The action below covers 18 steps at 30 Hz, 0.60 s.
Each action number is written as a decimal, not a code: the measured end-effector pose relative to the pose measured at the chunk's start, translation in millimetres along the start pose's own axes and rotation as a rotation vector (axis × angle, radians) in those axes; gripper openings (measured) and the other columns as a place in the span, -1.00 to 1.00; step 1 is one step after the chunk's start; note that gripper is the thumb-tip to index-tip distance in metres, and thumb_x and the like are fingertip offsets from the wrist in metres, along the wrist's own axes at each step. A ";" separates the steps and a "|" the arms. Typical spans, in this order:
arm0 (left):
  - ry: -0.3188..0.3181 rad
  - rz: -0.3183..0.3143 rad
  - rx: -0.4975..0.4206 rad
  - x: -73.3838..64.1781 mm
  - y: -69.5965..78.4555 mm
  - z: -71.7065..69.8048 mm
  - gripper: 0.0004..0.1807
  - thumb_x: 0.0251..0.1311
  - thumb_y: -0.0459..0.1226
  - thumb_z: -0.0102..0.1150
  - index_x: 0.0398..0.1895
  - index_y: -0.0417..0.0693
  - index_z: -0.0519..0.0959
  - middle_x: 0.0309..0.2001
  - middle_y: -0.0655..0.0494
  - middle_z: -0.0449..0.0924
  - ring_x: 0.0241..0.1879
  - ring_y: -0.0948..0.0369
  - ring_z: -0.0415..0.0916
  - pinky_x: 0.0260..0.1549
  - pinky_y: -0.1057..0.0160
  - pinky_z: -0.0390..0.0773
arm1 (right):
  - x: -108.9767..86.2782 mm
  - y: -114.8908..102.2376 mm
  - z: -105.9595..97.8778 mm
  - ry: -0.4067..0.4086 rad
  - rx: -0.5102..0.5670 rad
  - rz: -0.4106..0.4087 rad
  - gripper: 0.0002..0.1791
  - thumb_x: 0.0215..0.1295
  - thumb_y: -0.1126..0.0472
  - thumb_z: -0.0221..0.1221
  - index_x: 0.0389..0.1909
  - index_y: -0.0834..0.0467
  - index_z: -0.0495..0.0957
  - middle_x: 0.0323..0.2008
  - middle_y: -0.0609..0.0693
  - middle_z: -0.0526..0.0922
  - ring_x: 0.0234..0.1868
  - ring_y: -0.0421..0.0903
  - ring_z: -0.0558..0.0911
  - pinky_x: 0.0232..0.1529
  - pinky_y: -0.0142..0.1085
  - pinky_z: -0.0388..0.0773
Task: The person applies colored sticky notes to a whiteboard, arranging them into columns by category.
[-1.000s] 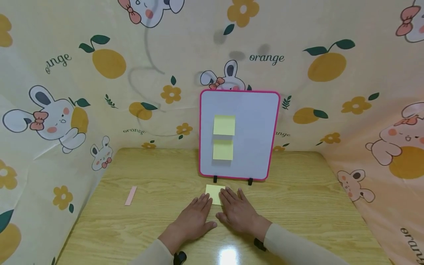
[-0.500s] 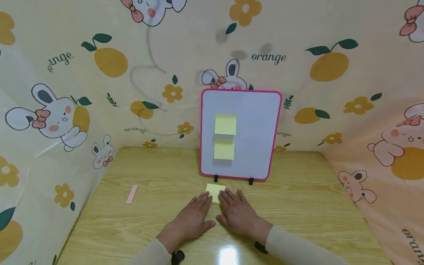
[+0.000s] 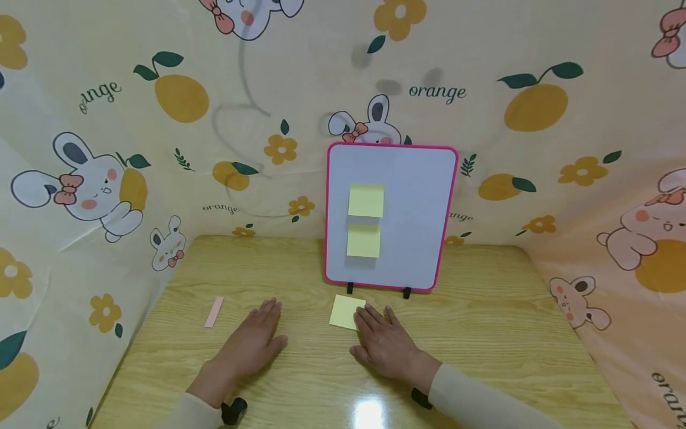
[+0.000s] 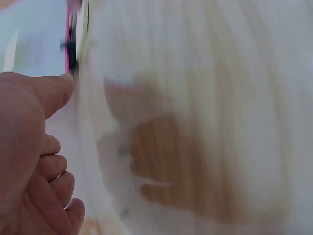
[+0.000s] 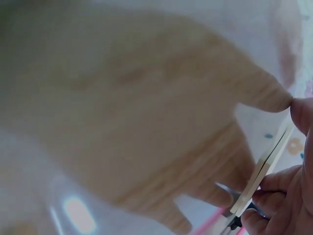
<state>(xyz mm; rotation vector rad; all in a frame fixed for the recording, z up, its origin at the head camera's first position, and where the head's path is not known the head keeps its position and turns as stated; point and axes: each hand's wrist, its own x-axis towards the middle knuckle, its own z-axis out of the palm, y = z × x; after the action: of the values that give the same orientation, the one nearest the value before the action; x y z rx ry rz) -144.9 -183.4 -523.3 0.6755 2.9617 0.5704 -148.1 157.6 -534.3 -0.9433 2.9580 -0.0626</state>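
Observation:
In the head view a yellow sticky note pad [image 3: 345, 311] lies on the wooden table, turned a little askew. My right hand [image 3: 383, 342] rests flat beside it, fingertips over its right edge. The right wrist view catches the pad [image 5: 259, 176] edge-on, close to the fingers. Away to the left, my left hand [image 3: 249, 342] has its fingers straight and together and holds nothing. It sits between the pad and a pink paper strip [image 3: 214, 312]. Two yellow sticky notes [image 3: 366, 200] are stuck one above the other on a white board [image 3: 412, 208].
The pink-rimmed board stands on black feet [image 3: 407, 293] just behind the pad. A patterned cloth [image 3: 300, 71] with rabbits and oranges encloses the table [image 3: 471, 333] at the back and both sides. Light glares off the front of the table.
My left hand has moved left, off the pad, exposing the pad's left side. The pad has turned slightly. My right hand has stayed in place.

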 end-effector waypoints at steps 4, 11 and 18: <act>0.055 -0.060 0.026 -19.9 -36.9 -16.0 -0.22 0.52 -0.11 0.18 0.56 -0.49 0.21 0.57 -0.43 0.19 0.58 -0.31 0.12 0.54 -0.34 0.18 | 1.9 4.0 0.0 -0.022 0.005 0.002 -0.19 0.63 -0.26 -0.05 0.59 0.26 0.27 0.61 0.16 0.28 0.65 0.16 0.22 0.61 0.30 0.12; 0.027 -0.147 0.055 -45.2 -85.9 -29.6 -0.12 0.51 0.03 0.17 0.55 -0.51 0.19 0.57 -0.47 0.14 0.57 -0.37 0.09 0.49 -0.43 0.16 | 5.8 9.9 0.4 -0.032 0.020 0.001 -0.17 0.62 -0.28 -0.06 0.61 0.25 0.24 0.62 0.16 0.26 0.65 0.16 0.21 0.62 0.30 0.09; -0.031 -0.195 -0.004 -48.0 -103.5 -32.3 0.07 0.46 0.23 0.13 0.63 -0.43 0.06 0.61 -0.47 0.05 0.59 -0.40 0.00 0.50 -0.47 0.05 | 8.1 11.7 0.9 -0.038 0.019 -0.003 -0.16 0.62 -0.30 -0.07 0.62 0.24 0.23 0.63 0.14 0.25 0.66 0.15 0.18 0.62 0.28 0.08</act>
<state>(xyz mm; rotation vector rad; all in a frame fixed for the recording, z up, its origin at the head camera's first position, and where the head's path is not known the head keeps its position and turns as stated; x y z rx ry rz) -148.1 -301.6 -532.5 0.3843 2.9500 0.5436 -161.4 162.4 -536.0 -0.9354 2.9159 -0.0716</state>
